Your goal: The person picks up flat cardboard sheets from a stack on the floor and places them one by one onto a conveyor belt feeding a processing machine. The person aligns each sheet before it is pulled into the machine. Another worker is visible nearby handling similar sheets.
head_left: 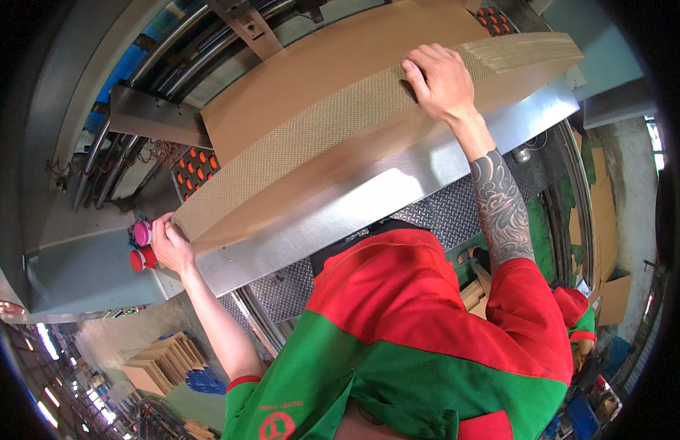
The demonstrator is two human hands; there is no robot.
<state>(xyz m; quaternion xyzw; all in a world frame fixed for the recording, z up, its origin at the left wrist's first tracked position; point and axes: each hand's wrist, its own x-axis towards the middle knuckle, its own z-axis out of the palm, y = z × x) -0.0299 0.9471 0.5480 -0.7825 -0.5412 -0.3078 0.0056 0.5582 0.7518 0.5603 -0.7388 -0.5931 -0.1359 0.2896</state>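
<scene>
A thick stack of corrugated cardboard sheets [321, 117] lies across the machine bed in front of me, its fluted edges showing as a long band. My left hand [171, 246] is closed around the near left corner of this stack. Toward the stack's right end, my right hand [441, 84] grips the fluted edge, its thumb across the band and its fingers bent together over the top. Part of the left fingers is hidden behind the corner. A shiny metal ledge [369, 202] runs along the near side of the stack.
Pink [142, 232] and red push buttons [139, 259] sit beside my left hand. Orange rollers [196, 170] show left of the stack, near metal rails and a bracket [155, 116]. Cardboard piles [162, 361] stand lower left. Another person [580, 323] is at lower right.
</scene>
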